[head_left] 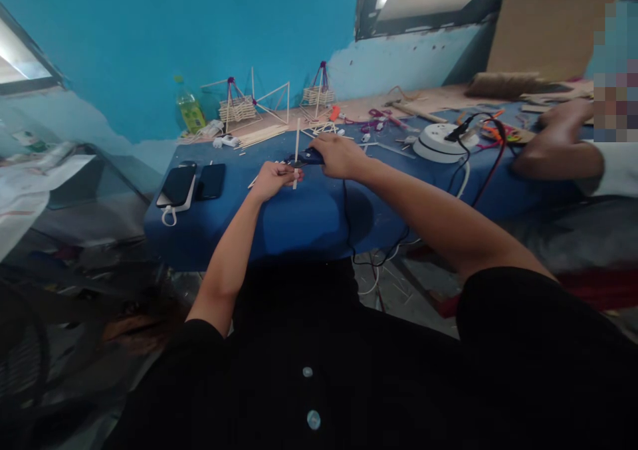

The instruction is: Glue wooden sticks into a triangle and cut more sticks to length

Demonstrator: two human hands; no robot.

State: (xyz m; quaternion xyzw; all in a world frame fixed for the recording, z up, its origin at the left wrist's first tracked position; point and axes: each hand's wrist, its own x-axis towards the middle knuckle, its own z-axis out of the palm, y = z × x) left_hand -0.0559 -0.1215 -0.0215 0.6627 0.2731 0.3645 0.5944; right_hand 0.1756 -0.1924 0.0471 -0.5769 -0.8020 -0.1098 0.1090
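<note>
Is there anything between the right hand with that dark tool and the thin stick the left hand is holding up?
Nothing visible. The left hand holds the stick upright, and the right hand presses the dark tool right up beside it on the blue table. Loose sticks lie behind.

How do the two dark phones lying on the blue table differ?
The left phone rests on a white power bank; the right phone lies directly on the blue table. The left phone looks larger and sits nearer the table edge. Both are dark, flat and screen-up.
</note>
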